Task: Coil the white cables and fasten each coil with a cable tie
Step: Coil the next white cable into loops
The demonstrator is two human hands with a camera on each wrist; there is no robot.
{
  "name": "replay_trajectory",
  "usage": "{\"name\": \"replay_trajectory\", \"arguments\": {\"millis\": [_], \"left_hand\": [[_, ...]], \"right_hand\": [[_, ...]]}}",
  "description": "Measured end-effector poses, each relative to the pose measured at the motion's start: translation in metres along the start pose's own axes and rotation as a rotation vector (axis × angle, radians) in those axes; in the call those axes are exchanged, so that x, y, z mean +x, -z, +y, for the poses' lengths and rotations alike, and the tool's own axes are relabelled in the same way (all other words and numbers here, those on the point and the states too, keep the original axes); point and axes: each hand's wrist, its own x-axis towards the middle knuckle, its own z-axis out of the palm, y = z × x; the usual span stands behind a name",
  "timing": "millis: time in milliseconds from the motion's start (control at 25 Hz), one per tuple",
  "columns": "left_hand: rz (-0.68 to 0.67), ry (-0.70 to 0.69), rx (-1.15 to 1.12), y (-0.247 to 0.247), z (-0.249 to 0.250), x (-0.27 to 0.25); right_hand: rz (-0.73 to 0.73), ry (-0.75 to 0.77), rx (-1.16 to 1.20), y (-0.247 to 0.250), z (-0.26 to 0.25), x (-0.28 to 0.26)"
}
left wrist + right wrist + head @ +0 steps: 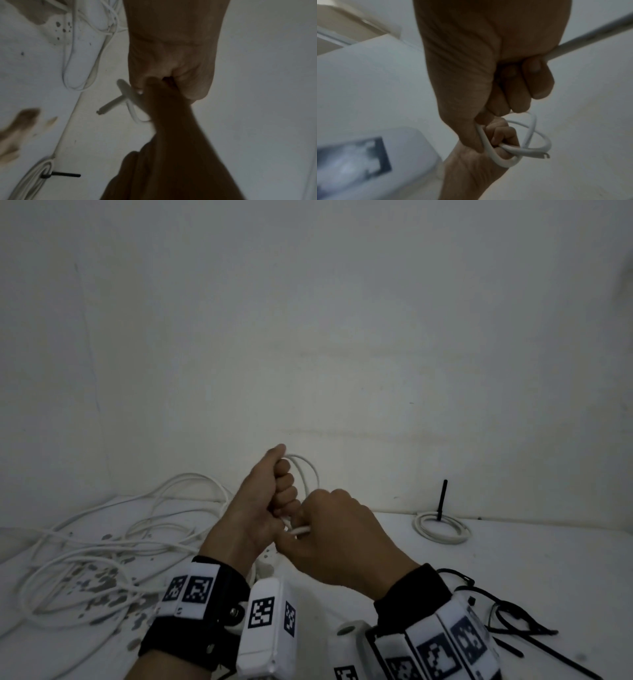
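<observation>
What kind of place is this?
Likely a makeshift workbench in a plain room corner, not a fitted workshop: a paint-chipped white table against bare white walls, loose white cables, one tied coil and spare black cable ties.

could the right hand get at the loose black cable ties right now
Probably not yet. The right hand is busy gripping the white cable together with the left hand. The black cable ties lie just beside its wrist, nothing blocking them once it lets go.
</observation>
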Motion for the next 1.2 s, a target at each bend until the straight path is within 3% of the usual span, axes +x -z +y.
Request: {"name": "replay_trajectory", "arguments": {"millis": [160,440,560,680,800,960,1040,1200], "left_hand": [[-0.125,0.118,0.276,-0.008,-0.004,-0.009],[-0.340,0.085,0.436,-0.002,-0.011,-0.010],[-0.387,0.134,0.432,-0.006,-0.012,-0.013],[-0.411,0.179,0.306,-0.003,-0.007,-0.012],[-0.560,0.268,0.032,0.001,0.000,-0.011],[-0.845,0.319,-0.208,0.008,0.005,-0.010],[-0.772,0.279,-0.176,0.008,0.008,-0.010],[-0.454,0.202,-0.032,0.000,0.007,-0.009]], "right_hand": [[0.003,0.060,0.230,0.005,0.014,0.005],[0.175,-0.039,0.456,0.011,0.042,0.008],[0.113,-0.062,0.601,0.016,0.050,0.006],[0.057,-0.107,0.636,0.026,0.061,0.000],[0.234,-0.161,0.459,0.022,0.069,0.001],[0.091,-0.125,0.856,0.015,0.059,0.006],[0.099,-0.112,0.963,0.022,0.057,0.003],[0.020,-0.204,1.295,0.033,0.055,0.003]]}}
